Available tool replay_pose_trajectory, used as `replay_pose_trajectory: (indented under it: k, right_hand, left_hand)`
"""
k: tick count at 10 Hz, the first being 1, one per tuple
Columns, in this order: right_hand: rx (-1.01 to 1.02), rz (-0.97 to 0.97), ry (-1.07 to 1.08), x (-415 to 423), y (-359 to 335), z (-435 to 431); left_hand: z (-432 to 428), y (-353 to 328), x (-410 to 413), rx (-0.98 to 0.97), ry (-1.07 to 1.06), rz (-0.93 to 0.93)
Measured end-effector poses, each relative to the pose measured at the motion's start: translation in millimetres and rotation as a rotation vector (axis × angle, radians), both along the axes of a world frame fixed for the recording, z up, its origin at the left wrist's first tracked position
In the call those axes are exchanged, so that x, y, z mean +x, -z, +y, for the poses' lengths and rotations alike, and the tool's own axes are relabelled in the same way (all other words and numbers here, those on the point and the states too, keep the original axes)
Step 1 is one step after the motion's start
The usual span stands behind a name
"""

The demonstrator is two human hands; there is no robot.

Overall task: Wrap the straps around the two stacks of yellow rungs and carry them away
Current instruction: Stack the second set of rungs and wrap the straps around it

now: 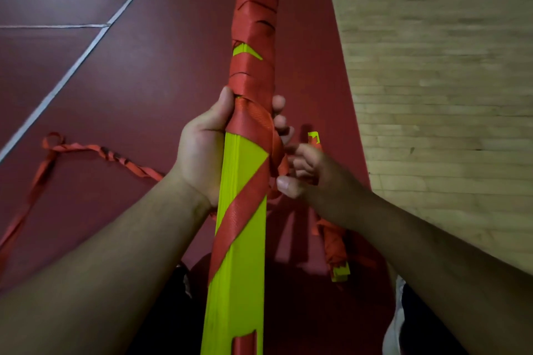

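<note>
A long stack of yellow rungs [239, 262] runs up the middle of the view, held off the floor. Red strap [255, 23] covers its far half in tight turns, and one band crosses the near half diagonally. My left hand [203, 153] grips the stack at the edge of the wrapping, fingertips showing on the right side. My right hand [300, 170] pinches the loose strap just to the right of the stack. A second stack of rungs [336, 248], wrapped in red strap with yellow ends showing, lies on the floor behind my right forearm.
The loose tail of the strap [95, 150] trails across the dark red floor [86, 81] to the left. White lines [75, 63] cross that floor. A pale wooden floor [447, 95] fills the right side. My legs are below the stack.
</note>
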State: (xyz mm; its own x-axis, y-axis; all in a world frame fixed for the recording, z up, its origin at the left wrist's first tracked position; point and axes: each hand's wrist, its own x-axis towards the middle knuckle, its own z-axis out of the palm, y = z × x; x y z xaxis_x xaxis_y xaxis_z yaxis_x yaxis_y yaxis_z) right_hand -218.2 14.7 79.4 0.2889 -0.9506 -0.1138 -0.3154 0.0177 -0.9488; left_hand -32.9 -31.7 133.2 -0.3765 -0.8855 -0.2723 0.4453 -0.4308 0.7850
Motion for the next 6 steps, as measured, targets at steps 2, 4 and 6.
replay_pose_trajectory:
  k: [2, 4, 6]
  right_hand:
    - [0.017, -0.032, 0.038, 0.9, -7.1, -1.1]
    - [0.053, -0.039, 0.088, -8.4, -20.6, 2.9]
    - [-0.059, 0.204, 0.149, -13.0, -30.8, 0.9]
  left_hand:
    - [4.1, -8.5, -5.4, 0.018, -0.025, 0.046]
    - [0.6, -8.1, -4.6, -0.064, -0.07, -0.116]
    - [-9.7, -2.2, 6.4, 0.117, -0.127, -0.087]
